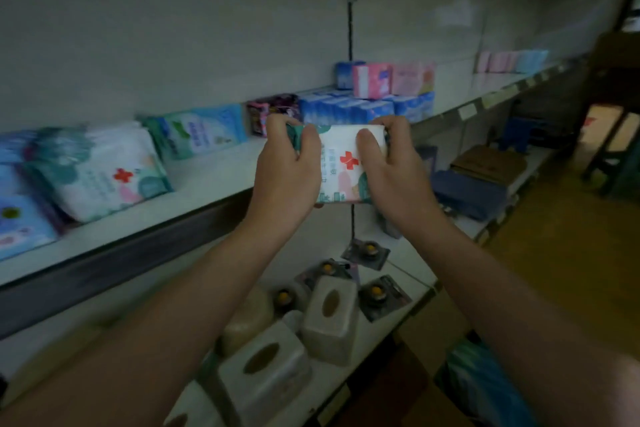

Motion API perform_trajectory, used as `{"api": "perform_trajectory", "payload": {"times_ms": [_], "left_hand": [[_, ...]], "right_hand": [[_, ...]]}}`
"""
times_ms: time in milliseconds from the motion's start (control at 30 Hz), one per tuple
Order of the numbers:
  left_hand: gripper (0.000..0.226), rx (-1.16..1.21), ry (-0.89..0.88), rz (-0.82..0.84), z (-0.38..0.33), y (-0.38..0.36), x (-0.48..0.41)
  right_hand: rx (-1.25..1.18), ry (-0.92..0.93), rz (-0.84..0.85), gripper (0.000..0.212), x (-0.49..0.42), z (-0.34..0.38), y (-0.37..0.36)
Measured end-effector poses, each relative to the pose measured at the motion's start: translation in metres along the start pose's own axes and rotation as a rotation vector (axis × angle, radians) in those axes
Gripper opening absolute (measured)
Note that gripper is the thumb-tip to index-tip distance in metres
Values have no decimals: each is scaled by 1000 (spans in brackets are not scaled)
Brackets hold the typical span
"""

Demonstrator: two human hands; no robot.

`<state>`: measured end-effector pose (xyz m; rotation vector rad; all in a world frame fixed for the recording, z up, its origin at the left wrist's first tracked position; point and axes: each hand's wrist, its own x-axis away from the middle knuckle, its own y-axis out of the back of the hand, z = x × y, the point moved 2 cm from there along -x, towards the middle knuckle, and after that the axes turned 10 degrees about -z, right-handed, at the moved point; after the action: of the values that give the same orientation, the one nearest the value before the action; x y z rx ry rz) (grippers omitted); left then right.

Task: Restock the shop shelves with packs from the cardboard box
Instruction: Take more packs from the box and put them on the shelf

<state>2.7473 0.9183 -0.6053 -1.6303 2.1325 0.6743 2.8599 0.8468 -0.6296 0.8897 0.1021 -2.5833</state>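
Note:
A white and teal pack with a red cross (341, 163) is held in the air in front of the upper shelf (207, 180). My left hand (287, 166) grips its left end and my right hand (391, 166) grips its right end. A matching pack (104, 170) leans on the same shelf at the left, beside blue packs (17, 204). The cardboard box (485, 381) shows only partly at the bottom right, with teal packs inside.
Further packs stand along the upper shelf: teal (204, 132), purple (273, 111), blue (363, 107), pink (391, 78). The lower shelf holds tissue boxes (329, 319) and small carded items (381, 295). A brown box (488, 163) lies further right. The aisle floor (568, 253) runs along the right.

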Motion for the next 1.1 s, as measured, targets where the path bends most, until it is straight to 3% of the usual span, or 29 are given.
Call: {"api": "perform_trajectory", "payload": {"times_ms": [367, 467, 600, 733, 900, 1100], "left_hand": [[15, -165, -68, -167, 2, 92, -44], [16, -233, -83, -234, 8, 120, -52], [19, -385, -66, -331, 23, 148, -52], [33, -684, -65, -291, 44, 159, -41], [55, -1270, -173, -195, 62, 163, -36], [55, -1459, -259, -75, 57, 157, -49]], "right_hand": [[-158, 99, 164, 8, -10, 51, -96], [-273, 89, 371, 14, -10, 59, -120], [-197, 174, 650, 34, -5, 61, -155], [-165, 124, 747, 35, 7, 54, -192], [-43, 180, 814, 33, 6, 56, -207], [23, 192, 821, 46, 19, 66, -214]]}}
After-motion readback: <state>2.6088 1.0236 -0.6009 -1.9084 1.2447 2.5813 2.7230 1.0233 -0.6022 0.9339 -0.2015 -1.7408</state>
